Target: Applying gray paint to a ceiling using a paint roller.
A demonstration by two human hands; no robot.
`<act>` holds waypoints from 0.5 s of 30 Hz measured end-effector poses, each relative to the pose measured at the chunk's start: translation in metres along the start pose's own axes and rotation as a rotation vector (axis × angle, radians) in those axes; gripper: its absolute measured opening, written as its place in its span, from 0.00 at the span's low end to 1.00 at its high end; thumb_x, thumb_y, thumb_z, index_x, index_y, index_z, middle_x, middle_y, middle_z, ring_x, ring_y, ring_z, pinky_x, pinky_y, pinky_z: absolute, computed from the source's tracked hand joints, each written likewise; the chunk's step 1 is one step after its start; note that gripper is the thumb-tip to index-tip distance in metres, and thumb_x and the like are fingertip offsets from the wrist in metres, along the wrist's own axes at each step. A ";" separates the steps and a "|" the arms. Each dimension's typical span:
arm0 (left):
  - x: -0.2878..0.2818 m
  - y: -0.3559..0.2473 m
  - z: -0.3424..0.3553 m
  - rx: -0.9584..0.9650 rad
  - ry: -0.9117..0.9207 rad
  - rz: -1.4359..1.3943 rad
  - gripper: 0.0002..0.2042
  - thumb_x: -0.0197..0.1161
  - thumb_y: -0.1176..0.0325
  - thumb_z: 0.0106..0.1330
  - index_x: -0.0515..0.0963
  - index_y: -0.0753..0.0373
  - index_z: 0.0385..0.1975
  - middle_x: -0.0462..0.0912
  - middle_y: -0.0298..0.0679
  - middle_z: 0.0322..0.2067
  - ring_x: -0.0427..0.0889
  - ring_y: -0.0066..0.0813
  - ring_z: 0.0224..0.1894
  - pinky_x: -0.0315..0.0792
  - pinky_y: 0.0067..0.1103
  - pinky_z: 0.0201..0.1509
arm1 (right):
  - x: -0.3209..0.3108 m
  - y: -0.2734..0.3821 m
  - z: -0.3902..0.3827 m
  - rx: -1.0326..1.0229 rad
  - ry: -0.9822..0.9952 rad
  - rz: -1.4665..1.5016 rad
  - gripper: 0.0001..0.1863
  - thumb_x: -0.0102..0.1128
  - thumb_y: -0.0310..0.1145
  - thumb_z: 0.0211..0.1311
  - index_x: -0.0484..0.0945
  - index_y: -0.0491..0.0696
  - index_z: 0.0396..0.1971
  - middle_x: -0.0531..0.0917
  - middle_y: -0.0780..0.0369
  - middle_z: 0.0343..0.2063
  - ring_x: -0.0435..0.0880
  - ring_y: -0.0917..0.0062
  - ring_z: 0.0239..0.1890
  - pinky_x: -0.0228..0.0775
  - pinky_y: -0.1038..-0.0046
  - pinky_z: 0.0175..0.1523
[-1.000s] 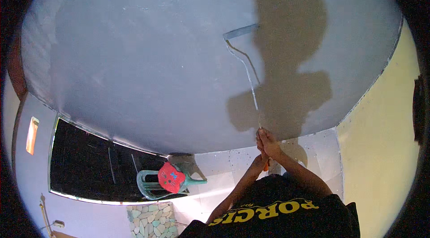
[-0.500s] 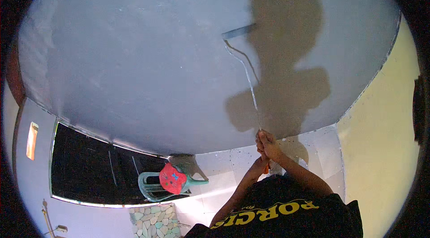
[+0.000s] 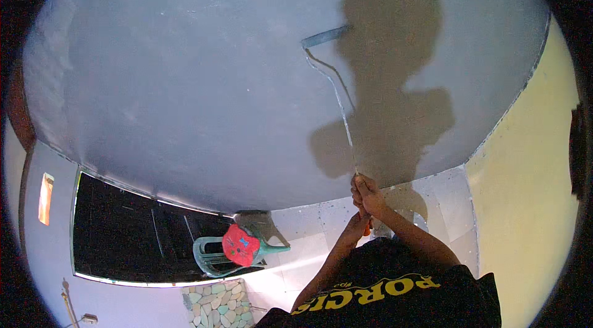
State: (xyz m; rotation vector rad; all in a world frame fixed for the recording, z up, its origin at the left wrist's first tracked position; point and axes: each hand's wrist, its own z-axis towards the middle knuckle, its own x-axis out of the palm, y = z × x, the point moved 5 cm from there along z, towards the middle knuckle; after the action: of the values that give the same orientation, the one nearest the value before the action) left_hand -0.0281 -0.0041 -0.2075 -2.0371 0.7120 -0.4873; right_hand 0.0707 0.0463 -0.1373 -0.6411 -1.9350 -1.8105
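Roller sits flat against the grey ceiling on a long thin pole, well above me. My right hand is clenched around the pole near its lower end, and my left hand is closed on the orange grip just below it. I think the main risk is the pole flexing and the roller skidding sideways if I push unevenly, leaving streaks. Paint could also drip onto me or onto the green plastic chair with the red thing on it below. Two hands so close together give me little leverage.
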 end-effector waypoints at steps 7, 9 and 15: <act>-0.004 0.001 0.005 0.072 -0.066 -0.041 0.31 0.42 0.34 0.69 0.69 0.61 0.29 0.69 0.31 0.23 0.64 0.22 0.25 0.60 0.23 0.31 | 0.006 0.015 0.001 -0.037 0.000 -0.051 0.21 0.47 0.55 0.71 0.66 0.53 0.27 0.63 0.72 0.15 0.60 0.87 0.13 0.52 0.81 0.16; -0.006 0.010 0.005 0.064 0.008 -0.033 0.28 0.46 0.35 0.68 0.72 0.60 0.37 0.76 0.35 0.30 0.75 0.27 0.32 0.72 0.26 0.40 | 0.000 0.009 -0.004 0.050 -0.086 -0.110 0.19 0.47 0.52 0.72 0.71 0.51 0.32 0.66 0.71 0.15 0.63 0.86 0.14 0.54 0.79 0.17; 0.011 -0.011 -0.009 -0.036 -0.017 -0.187 0.24 0.52 0.48 0.70 0.69 0.61 0.56 0.77 0.41 0.51 0.75 0.33 0.54 0.68 0.35 0.58 | 0.002 0.052 -0.038 -0.174 -0.215 -0.668 0.17 0.48 0.42 0.73 0.76 0.48 0.51 0.73 0.65 0.16 0.70 0.81 0.18 0.63 0.73 0.24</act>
State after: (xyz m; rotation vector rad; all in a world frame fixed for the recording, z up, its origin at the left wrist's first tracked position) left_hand -0.0216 -0.0125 -0.1922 -2.1497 0.5258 -0.5669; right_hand 0.0988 0.0113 -0.0910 -0.2515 -2.3419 -2.4054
